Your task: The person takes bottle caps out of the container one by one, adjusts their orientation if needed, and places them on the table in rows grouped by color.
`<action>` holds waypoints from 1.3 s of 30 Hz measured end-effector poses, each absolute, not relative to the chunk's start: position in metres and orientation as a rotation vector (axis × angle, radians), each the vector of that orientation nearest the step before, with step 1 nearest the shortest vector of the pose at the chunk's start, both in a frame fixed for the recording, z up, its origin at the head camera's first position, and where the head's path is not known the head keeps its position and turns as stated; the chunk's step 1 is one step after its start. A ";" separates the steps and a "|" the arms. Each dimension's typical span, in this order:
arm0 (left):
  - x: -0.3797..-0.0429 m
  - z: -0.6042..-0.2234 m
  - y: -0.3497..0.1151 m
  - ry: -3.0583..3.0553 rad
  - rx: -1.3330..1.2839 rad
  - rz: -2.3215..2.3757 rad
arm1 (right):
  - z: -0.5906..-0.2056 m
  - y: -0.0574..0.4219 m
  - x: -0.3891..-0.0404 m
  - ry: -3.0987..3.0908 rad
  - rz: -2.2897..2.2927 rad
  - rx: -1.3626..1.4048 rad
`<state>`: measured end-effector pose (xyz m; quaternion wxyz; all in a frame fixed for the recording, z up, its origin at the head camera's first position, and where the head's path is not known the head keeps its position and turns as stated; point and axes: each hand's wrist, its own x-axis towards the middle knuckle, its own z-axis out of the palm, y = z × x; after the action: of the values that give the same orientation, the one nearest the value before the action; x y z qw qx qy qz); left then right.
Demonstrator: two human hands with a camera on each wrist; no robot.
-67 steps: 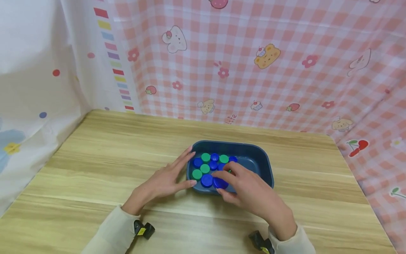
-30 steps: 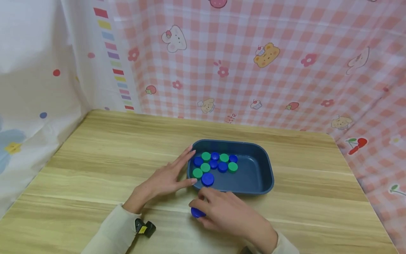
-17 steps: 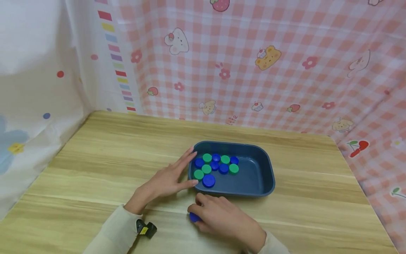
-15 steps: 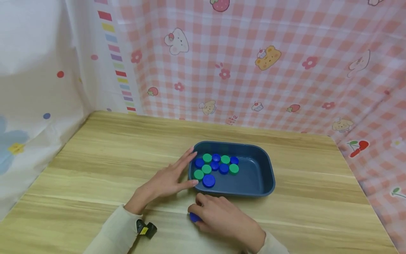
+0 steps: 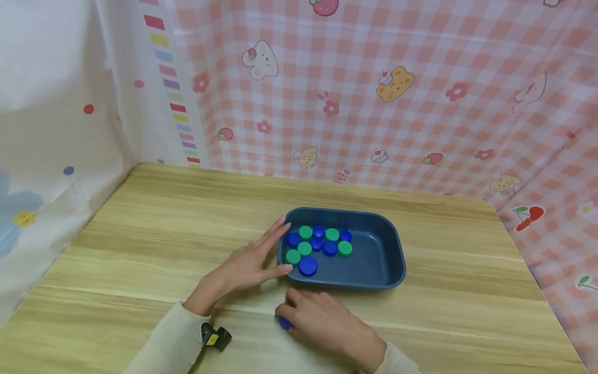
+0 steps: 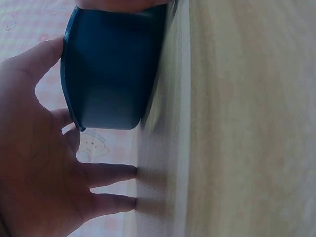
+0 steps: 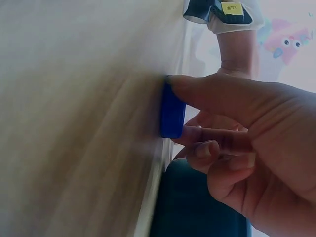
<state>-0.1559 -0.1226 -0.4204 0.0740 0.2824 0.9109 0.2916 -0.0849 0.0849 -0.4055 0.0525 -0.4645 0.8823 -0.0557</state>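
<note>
My right hand [image 5: 322, 319] pinches a large blue bottle cap [image 7: 172, 109] between thumb and fingers. The cap lies flat at the tabletop, just in front of a dark blue tray [image 5: 392, 234]; in the head view the fingers cover most of it. Straight fingers of my left hand [image 5: 240, 267] rest on the tray's left end. In the left wrist view its thumb touches the rim, while two fingertips meet the table. Green caps [image 5: 306, 232] and blue caps [image 5: 330, 248] fill the tray's left half, with a larger blue cap [image 5: 308, 266] near the front wall.
The wooden table [image 5: 154, 223] extends around the tray on every side. A pink checked cloth [image 5: 355, 104] hangs behind it, and a white cloth [image 5: 51, 156] hangs on the left. A black wrist camera [image 5: 216, 336] is strapped at the left sleeve.
My right hand has taken the large blue cap out of the tray and down to the table in front. Lately it has shifted only slightly left. The left hand stays put.
</note>
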 end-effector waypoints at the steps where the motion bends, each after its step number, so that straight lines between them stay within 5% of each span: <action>1: -0.156 -0.420 -0.123 2.734 0.848 0.875 | -0.406 0.085 -0.085 2.680 -0.173 -1.407; 27: -0.156 -0.421 -0.123 2.730 0.848 0.879 | -0.404 0.085 -0.081 2.717 -0.134 -1.448; 39: -0.156 -0.421 -0.123 2.727 0.858 0.888 | -0.372 0.096 -0.076 2.797 -0.286 -1.525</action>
<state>-0.1560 -0.1232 -0.4211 0.0738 0.2860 0.9085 0.2957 -0.0759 0.0956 -0.3719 -0.0287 -0.4765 0.8741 -0.0895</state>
